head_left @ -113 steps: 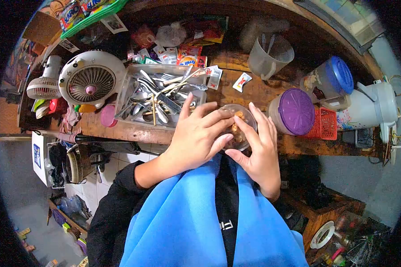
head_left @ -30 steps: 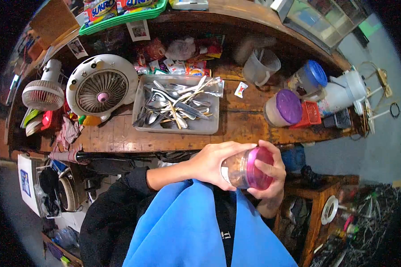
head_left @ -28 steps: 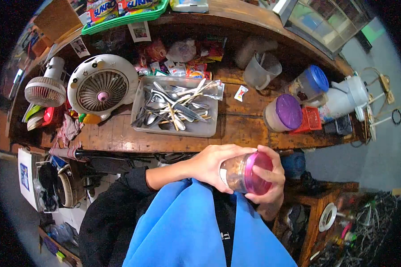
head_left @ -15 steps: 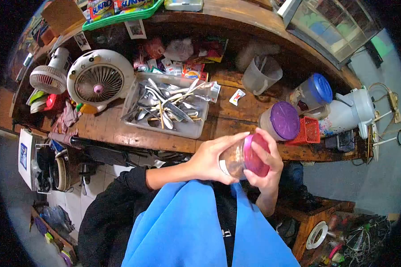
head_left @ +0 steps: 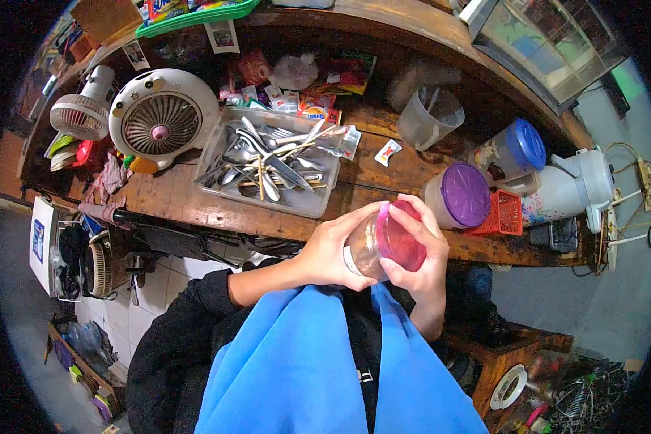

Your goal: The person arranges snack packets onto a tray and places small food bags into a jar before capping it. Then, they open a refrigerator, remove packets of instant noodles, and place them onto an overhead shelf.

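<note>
A clear jar (head_left: 365, 249) with brown contents is held tilted on its side in front of my chest, just off the table's front edge. My left hand (head_left: 333, 249) wraps round the jar's body, by a white label. On the jar sits a pink lid (head_left: 405, 235), and the fingers of my right hand (head_left: 423, 253) are closed round it. Behind the hands, a clear plastic tray (head_left: 318, 206) of forks, spoons and knives rests on the wooden table (head_left: 267, 220). Right of the hands stands a container with a purple lid (head_left: 464, 195).
Two fans (head_left: 159, 126) (head_left: 81, 116) stand at the left. Sachets (head_left: 315, 108) lie at the back, a small white packet (head_left: 388, 152) nearer the middle. At the right are a clear pitcher (head_left: 430, 119), blue-lidded container (head_left: 524, 145), red basket (head_left: 503, 215) and white jug (head_left: 568, 189).
Earlier my hands were over an open-topped jar; since then the pink lid has come onto it. Over the last half second, the jar and hands have shifted slightly left and up in view.
</note>
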The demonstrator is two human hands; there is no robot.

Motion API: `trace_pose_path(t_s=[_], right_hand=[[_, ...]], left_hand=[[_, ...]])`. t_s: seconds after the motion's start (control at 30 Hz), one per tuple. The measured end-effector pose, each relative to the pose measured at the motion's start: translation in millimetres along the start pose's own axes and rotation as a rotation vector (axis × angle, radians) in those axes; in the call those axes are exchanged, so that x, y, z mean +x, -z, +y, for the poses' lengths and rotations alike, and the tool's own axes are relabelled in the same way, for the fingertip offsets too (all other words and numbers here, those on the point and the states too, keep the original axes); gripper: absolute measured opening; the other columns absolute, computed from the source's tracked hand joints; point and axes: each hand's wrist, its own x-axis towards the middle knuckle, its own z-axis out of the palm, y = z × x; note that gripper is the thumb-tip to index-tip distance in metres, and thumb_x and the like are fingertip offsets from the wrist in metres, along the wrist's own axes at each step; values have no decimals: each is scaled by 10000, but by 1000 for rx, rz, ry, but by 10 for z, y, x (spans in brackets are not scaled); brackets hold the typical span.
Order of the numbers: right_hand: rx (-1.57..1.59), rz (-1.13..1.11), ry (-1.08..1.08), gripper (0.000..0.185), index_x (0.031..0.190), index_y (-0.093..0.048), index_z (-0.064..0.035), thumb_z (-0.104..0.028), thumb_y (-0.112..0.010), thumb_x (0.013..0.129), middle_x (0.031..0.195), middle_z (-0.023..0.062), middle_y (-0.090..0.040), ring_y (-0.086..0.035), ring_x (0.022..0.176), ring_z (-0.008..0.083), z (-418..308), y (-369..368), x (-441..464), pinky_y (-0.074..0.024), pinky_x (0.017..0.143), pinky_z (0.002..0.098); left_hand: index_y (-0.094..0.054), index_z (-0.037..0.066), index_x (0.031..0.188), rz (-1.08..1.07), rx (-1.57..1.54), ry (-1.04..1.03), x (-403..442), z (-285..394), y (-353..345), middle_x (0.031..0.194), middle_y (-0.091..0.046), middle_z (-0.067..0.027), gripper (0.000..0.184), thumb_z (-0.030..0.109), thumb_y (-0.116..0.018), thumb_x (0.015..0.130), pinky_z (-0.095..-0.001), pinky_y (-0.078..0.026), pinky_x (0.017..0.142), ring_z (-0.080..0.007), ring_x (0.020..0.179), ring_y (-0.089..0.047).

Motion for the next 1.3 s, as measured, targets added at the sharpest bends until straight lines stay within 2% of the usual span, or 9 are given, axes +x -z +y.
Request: trace_pose_path(t_s=[0.27, 0.4, 0.6, 0.8, 0.9, 0.93, 1.03, 1.13, 1.3], right_hand=[[-132, 223, -47, 655, 1094, -494, 1, -323, -727, 574, 1162, 202, -427, -444, 1066, 298, 198, -141, -4, -354, 901, 380], [35, 404, -78, 812, 1178, -343, -30, -200, -791, 522, 1250, 164, -312, -362, 1143, 246, 311, -419, -120, -311, 954, 372], [-302, 470, -18, 846, 1147, -379, -45, -207, -833, 453, 1077, 137, -488, -516, 971, 260, 484, -237, 134, -413, 855, 358], [-333, 553, 418, 859, 1139, -397, -37, -229, -826, 421, 1055, 127, -523, -540, 932, 247, -47, 344, 1068, -444, 812, 346], [-96, 567, 548, 712, 1164, -389, -35, -138, -772, 572, 1039, 76, -515, -508, 957, 178, -341, 683, 1767, -434, 822, 318], [-104, 566, 591, 678, 1176, -380, -35, -162, -749, 621, 1034, 68, -516, -505, 960, 167, -399, 783, 2014, -437, 812, 305], [-151, 553, 549, 675, 1169, -387, -12, -182, -740, 620, 1055, 106, -512, -509, 963, 198, -487, 747, 2581, -426, 820, 316], [-233, 550, 477, 676, 1159, -398, 23, -212, -728, 618, 1085, 164, -506, -515, 968, 245, -516, 659, 3056, -411, 832, 333], [-74, 671, 599, 752, 1168, -384, 23, -291, -757, 595, 1005, 155, -539, -532, 928, 231, -66, 612, 3639, -416, 819, 308]], left_hand=[[-318, 76, 1265, 122, 74, 56, 44, 5, 4, 1168, -479, -171, 939, 277, -752, 457, -361, -397, 889, -289, 1061, -494], [-333, 69, 1251, 304, 101, 3, 181, -206, -145, 1160, -460, -159, 932, 252, -775, 452, -351, -373, 903, -290, 1081, -463], [-359, 39, 1215, 308, 103, -105, 545, -392, -181, 1166, -449, -156, 841, 209, -773, 504, -350, -357, 918, -282, 1093, -449], [-283, -2, 1257, 428, 123, -551, 1304, 209, 164, 1209, -416, -190, 822, 174, -695, 568, -349, -343, 943, -282, 1131, -422], [-229, 24, 1284, 443, 334, -676, 1844, 545, 507, 1196, -427, -166, 838, 155, -730, 625, -337, -399, 886, -206, 1098, -445], [-138, 43, 1308, 456, 357, -869, 2082, 726, 611, 1184, -381, -255, 870, 231, -676, 650, -490, -355, 895, -377, 1115, -390], [-96, 7, 1295, 661, 627, -866, 2554, 866, 900, 1201, -334, -288, 937, 213, -700, 608, -410, -373, 889, -409, 1084, -405], [-36, 10, 1307, 617, 452, -463, 2781, 820, 1073, 1204, -327, -295, 1005, 243, -712, 600, -425, -388, 844, -417, 1060, -414], [-12, 12, 1319, 724, 627, -577, 3140, 446, 1194, 1190, -345, -294, 1046, 255, -719, 588, -432, -389, 832, -417, 1059, -411]])
